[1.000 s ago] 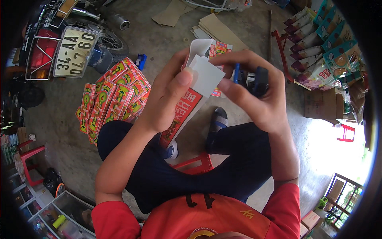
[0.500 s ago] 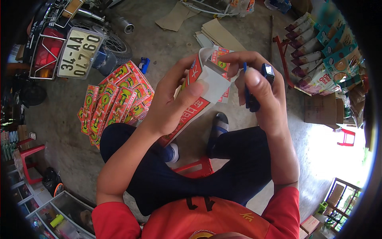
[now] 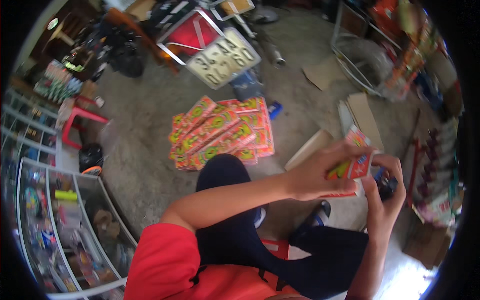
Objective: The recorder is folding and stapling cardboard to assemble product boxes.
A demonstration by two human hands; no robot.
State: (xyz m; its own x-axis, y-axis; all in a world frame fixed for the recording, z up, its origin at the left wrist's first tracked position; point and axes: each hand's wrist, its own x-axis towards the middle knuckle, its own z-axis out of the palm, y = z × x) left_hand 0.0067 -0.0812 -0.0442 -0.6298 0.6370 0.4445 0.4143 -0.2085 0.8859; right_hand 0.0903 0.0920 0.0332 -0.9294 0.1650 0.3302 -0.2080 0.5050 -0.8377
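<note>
My left hand (image 3: 320,172) is closed around a red and yellow printed cardboard carton (image 3: 359,168), fingers over its top and thumb along the near side. At the carton's right end is my right hand (image 3: 385,195), its forefinger and thumb bent at the edge. Within its curled fingers sits a small blue and black hand tool (image 3: 385,186), blurred and partly hidden. To the left on the floor lies a pile of similar red, yellow and green printed cartons (image 3: 217,135), flat and overlapping.
Behind the pile stands a motorbike with a number plate (image 3: 224,59). A small blue object (image 3: 275,110) lies by the pile. Flat cardboard pieces (image 3: 364,120) are on the floor ahead. At left are a glass display case (image 3: 60,200) and a red stool (image 3: 82,120).
The view has swung, so the pile now appears nearer the middle. The carton's white open end has turned away, and its printed face shows. My hands have come closer together.
</note>
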